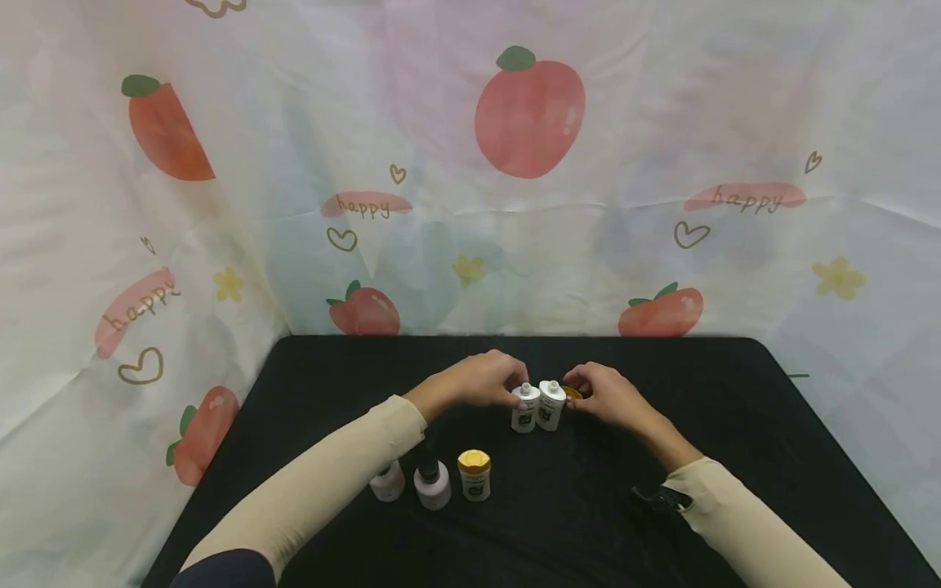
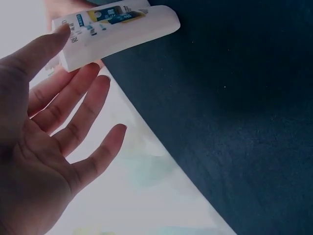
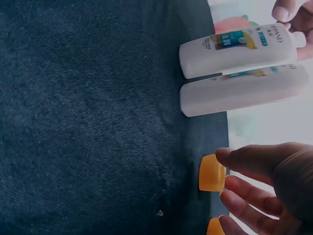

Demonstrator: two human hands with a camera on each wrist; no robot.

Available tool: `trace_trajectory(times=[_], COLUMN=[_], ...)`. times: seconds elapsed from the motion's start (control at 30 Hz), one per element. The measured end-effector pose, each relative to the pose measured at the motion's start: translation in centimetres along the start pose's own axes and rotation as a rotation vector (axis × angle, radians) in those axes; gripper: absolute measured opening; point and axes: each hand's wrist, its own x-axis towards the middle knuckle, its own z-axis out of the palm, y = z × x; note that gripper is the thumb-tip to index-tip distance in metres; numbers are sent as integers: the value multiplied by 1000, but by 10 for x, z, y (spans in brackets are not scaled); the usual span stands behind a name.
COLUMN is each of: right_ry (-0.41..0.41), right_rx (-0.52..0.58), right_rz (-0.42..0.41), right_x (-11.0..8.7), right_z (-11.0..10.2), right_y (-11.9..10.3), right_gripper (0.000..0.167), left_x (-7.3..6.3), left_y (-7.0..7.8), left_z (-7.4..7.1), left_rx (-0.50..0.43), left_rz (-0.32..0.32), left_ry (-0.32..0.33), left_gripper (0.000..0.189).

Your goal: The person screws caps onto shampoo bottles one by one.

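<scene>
We pinch one white bottle [image 1: 525, 415] with our left hand [image 1: 487, 380] beside its twin [image 1: 549, 414] on the black table [image 1: 581, 514] and an orange cap [image 3: 210, 174] with our right hand [image 1: 608, 395], so a sideways nudge could topple both close-set bottles.

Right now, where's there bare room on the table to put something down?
Bare black table lies right of the right sleeve, far left beyond the left sleeve, and between the yellow-capped bottle and right sleeve. It's crowded around the white bottles, left hand, right hand and orange caps, and where black-topped pink bottles stand near the yellow-capped bottle.
</scene>
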Motion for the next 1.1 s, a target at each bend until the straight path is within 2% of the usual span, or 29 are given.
trace_trajectory(times=[0.3, 0.53, 0.67, 0.93, 1.1], right_ry=[13, 25, 35, 38, 52], right_rx=[-22, -39, -67, -83, -79], right_rz=[32, 65, 83, 105, 101], right_x=[2, 2, 2, 3, 3], right_z=[6, 10, 14, 16, 14], right_y=[1, 1, 2, 0, 0], right_gripper=[33, 30, 28, 25, 25], left_x=[1, -3, -8, -24, -33], left_y=[2, 0, -3, -11, -15], left_z=[3, -3, -9, -22, -28], left_rx=[73, 77, 38, -106, -191], left_rz=[-36, -22, 1, 29, 1], left_ry=[13, 22, 63, 186, 259], left_gripper=[16, 15, 16, 18, 19])
